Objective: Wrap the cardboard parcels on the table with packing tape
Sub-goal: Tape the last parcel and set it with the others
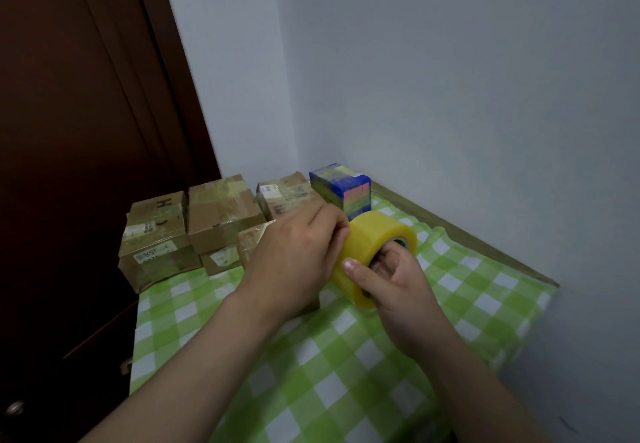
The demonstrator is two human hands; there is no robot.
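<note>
Yellow in colour, a roll of packing tape [377, 241] was held above the table, just over the green-and-white checked tablecloth [346, 356], with its open core turned towards the right. The roll was gripped by the right hand [398, 290]: the fingers were curled inside the core, and the thumb [353, 267] was laid flat along the outer face, nail up. The left hand [298, 252] was placed against the far side of the roll, its fingers curled and their tips drawn close together, pinching at the outermost layer. Whether a loose end had been lifted could not be told.

The cardboard parcels [221, 214] were grouped at the far left of the table, touching or nearly touching one another, several of them bearing white labels and glossy strips of tape. One was stacked upon another at the left edge. The nearest parcel [251, 241] was partly hidden behind the left hand and wrist. A blue box [341, 186] with coloured panels was set in the far corner, just behind the roll. A dark brown door [69, 131] was seen at the left, and a pale wall [450, 79] behind and to the right of the table.
</note>
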